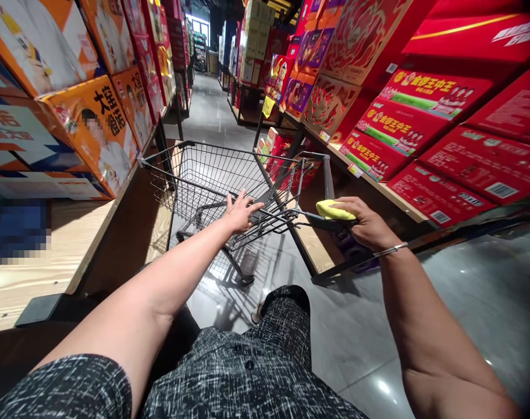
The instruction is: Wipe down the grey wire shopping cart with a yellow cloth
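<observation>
A black wire shopping cart (pixel 203 169) stands in the store aisle in front of me, its basket bare. My left hand (pixel 241 210) grips the near rim of the basket, fingers curled over the wire. My right hand (pixel 364 221) presses a yellow cloth (pixel 333 210) against the cart's black handle bar (pixel 328 174), fingers closed over it. A metal bracelet sits on my right wrist.
Wooden shelves (pixel 73 233) on the left carry orange and blue gift boxes (pixel 94 125). Red boxed goods (pixel 422 128) fill the slanted shelf on the right. The grey glossy floor (pixel 212 110) runs on down the aisle toward more stacked cartons.
</observation>
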A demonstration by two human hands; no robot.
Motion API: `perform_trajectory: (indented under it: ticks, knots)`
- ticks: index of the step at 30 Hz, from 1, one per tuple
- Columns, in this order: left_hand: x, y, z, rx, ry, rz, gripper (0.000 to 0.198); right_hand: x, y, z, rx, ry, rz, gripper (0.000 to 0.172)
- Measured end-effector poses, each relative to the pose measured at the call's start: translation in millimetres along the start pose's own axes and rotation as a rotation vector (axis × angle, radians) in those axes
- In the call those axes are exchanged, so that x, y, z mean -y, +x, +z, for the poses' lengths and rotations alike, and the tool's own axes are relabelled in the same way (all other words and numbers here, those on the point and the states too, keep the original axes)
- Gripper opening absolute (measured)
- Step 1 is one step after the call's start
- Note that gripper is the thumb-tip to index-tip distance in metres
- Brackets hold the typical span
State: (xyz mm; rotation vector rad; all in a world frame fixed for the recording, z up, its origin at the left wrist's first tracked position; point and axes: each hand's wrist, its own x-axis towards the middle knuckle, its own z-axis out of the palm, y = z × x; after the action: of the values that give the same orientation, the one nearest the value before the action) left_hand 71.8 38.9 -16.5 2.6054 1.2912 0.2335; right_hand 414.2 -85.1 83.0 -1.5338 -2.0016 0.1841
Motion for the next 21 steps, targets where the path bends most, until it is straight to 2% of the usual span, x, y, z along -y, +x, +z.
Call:
perform_trajectory:
  ticks: [4, 6, 10, 12, 16, 21]
  knots:
    - [8.3, -7.5, -1.0, -0.004, 0.012, -0.089, 0.088, 21.4, -1.3, 10.2, 0.072, -0.043, -0.057, 0.047]
    - [5.7, -11.4, -2.9, 0.008, 0.007, -0.113, 0.093, 25.2, 5.7, 16.2, 0.085, -0.114, -0.062, 0.051]
    - [-20.4, -20.6, -6.7, 0.072, -0.093, 0.038, 0.098, 23.8, 27.1, 22.9, 0.035, -0.31, 0.019, 0.051]
    - [-37.0, -24.3, -6.5, 0.057, -0.224, 0.108, 0.102, 24.7, 33.9, 22.2, 0.059, -0.373, 0.054, 0.051]
    - [-54.5, -25.8, -1.1, -0.008, -0.412, 0.101, 0.088, 37.0, 31.1, 16.7, 0.196, -0.394, 0.021, 0.052]
    - [-54.2, -21.8, 5.2, -0.029, -0.423, 0.049, 0.069, 50.3, 19.5, 13.3, 0.261, -0.371, 0.014, 0.055]
